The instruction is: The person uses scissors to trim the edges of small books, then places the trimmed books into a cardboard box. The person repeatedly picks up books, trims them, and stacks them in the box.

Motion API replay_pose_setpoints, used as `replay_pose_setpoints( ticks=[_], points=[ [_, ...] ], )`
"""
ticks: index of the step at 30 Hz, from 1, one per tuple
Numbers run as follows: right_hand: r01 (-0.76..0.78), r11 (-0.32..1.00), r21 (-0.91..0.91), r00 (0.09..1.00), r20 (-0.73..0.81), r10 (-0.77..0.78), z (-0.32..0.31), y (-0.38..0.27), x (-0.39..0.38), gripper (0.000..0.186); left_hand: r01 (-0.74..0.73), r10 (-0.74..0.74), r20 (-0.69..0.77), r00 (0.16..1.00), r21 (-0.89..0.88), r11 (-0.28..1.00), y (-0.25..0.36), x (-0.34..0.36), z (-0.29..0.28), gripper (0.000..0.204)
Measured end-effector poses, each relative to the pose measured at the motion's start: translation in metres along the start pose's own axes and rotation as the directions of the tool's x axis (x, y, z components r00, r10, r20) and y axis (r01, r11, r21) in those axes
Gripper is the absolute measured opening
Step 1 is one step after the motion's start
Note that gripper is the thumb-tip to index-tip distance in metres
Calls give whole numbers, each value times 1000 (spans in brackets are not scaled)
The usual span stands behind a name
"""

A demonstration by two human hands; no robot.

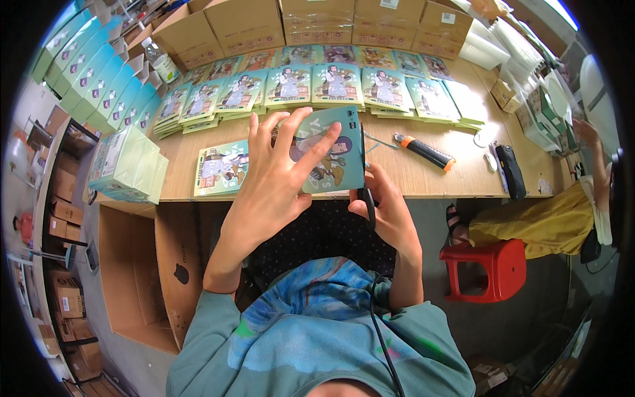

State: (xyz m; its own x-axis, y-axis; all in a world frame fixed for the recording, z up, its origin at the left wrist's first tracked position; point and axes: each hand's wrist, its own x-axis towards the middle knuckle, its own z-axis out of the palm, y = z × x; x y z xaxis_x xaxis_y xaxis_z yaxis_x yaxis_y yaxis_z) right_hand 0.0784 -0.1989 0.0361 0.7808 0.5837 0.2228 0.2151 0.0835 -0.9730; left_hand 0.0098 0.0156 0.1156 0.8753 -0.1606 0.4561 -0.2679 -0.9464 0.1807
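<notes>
Above the table's front edge, my left hand (pixel 274 175) grips a teal illustrated packet (pixel 337 169), its fingers spread across the front face. My right hand (pixel 390 208) is closed around the black handles of scissors (pixel 370 210). Their dark blade lies along the packet's right edge; I cannot tell whether it touches. Beneath my left hand, a similar packet (pixel 220 169) lies flat on the wooden table (pixel 423 185). Behind both hands stand rows of stacked pale-green packets (pixel 288 86) with the same picture.
An orange-and-black utility knife (pixel 426 152) lies right of my hands, with a black pouch (pixel 509 171) beyond it. Shrink-wrapped packets (pixel 129 165) sit at the left corner. Cardboard boxes (pixel 245 26) line the back. A red stool (pixel 486 268) and another person's hand (pixel 587 134) are at right.
</notes>
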Motion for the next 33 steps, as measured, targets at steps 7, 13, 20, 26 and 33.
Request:
replay_pose_setpoints(
  ticks=[7, 13, 20, 26, 33],
  points=[
    [-27, 996, -88, 1000, 1, 27, -2, 4, 0, 58, 11, -11, 11, 1000, 21, 1000, 1, -1, 0, 108],
    [-168, 982, -90, 983, -90, 160, 4, -1, -2, 61, 20, -21, 13, 1000, 35, 999, 1, -1, -1, 108],
    [-44, 997, 67, 999, -21, 45, -4, 14, 8, 101, -24, 22, 71, 997, 28, 999, 1, -3, 0, 108],
    [-49, 986, 158, 998, -20, 53, -1, 11, 11, 106, -21, 18, 75, 997, 35, 999, 1, -3, 1, 108],
    [-168, 981, 94, 984, -38, 172, 1, 6, 9, 94, -13, 10, 66, 998, 45, 999, 3, -2, 1, 108]
  ],
)
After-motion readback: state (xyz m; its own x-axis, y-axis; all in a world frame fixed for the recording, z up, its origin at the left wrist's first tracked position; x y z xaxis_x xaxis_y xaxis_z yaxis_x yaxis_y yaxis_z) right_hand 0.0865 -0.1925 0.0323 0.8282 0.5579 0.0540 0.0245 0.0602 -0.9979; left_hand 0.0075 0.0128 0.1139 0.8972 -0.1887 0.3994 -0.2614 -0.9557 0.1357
